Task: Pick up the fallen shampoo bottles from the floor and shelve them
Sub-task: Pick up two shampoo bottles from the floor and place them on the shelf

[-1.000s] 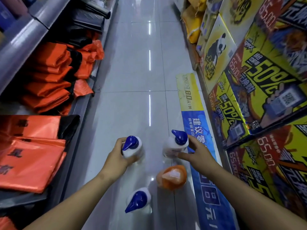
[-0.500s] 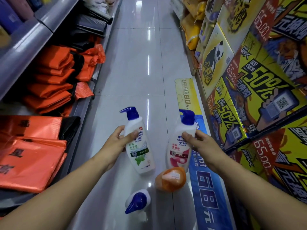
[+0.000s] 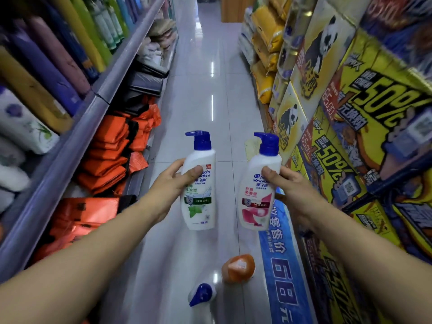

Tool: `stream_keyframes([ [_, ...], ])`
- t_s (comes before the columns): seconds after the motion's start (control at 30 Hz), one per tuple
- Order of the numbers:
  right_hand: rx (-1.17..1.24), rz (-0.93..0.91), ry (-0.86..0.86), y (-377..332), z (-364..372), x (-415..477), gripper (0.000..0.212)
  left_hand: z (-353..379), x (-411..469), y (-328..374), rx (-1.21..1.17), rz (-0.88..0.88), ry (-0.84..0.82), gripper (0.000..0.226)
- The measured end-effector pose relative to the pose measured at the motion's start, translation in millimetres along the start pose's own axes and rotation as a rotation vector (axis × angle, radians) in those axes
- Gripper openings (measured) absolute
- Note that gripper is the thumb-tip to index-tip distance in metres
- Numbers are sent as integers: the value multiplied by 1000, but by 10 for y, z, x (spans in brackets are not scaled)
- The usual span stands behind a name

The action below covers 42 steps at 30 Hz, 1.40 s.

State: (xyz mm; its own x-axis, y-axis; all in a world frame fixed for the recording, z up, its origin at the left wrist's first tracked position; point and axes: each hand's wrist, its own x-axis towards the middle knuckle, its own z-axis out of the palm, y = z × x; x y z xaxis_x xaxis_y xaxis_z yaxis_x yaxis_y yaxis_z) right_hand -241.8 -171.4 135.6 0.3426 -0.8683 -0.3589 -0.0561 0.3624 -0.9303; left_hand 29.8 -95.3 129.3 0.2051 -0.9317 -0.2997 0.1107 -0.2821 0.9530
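Note:
My left hand [image 3: 174, 181] grips a white shampoo bottle with a green label [image 3: 198, 190] and a blue pump, held upright above the floor. In my right hand [image 3: 284, 181] is a white shampoo bottle with a pink label [image 3: 256, 202], also upright with a blue pump. Below them on the tiled floor stand an orange bottle [image 3: 238, 267] and a white bottle with a blue pump [image 3: 202, 294], both seen from above.
A grey metal shelf edge [image 3: 77, 139] runs along the left, with coloured bottles above and stacked orange bags [image 3: 105, 157] below. Yellow promotional boxes [image 3: 346, 127] line the right side. A blue price strip [image 3: 284, 277] lies on the floor. The aisle stretches ahead.
Both hands have lifted their bottles from floor level to mid-air, and my view has tilted up along the aisle. The two other bottles have not moved.

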Motion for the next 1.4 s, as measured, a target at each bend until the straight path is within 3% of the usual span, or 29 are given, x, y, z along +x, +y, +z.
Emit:
stream_keyframes([
  [0.27, 56, -4, -3, -1792, 273, -758, 49, 130, -579, 1862, -49, 14, -3, 54],
  [0.57, 144, -113, 12, -4141, 324, -1999, 41, 501, -1528, 4315, -113, 45, -42, 50],
  [0.7, 151, -169, 10, -4993, 322, -2562, 48, 656, -2040, 5292, -97, 150, -33, 49],
  [0.77, 159, -220, 6, -5390, 308, -2819, 41, 720, -2293, 5711, -77, 232, -15, 46],
  [0.83, 160, -283, -2, -5742, 305, -3032, 34, 777, -2518, 6063, -61, 315, -12, 43],
  [0.97, 130, -396, 26, -6425, 322, -3466, 47, 842, -3011, 6716, -14, 453, 3, 49],
  [1.2, 58, -585, 40, -7296, 399, -4197, 46, 825, -3834, 7468, 75, 596, 28, 49],
  [1.4, 5, -680, -11, -7627, 546, -4588, 30, 686, -4268, 7807, 108, 652, 87, 44],
])
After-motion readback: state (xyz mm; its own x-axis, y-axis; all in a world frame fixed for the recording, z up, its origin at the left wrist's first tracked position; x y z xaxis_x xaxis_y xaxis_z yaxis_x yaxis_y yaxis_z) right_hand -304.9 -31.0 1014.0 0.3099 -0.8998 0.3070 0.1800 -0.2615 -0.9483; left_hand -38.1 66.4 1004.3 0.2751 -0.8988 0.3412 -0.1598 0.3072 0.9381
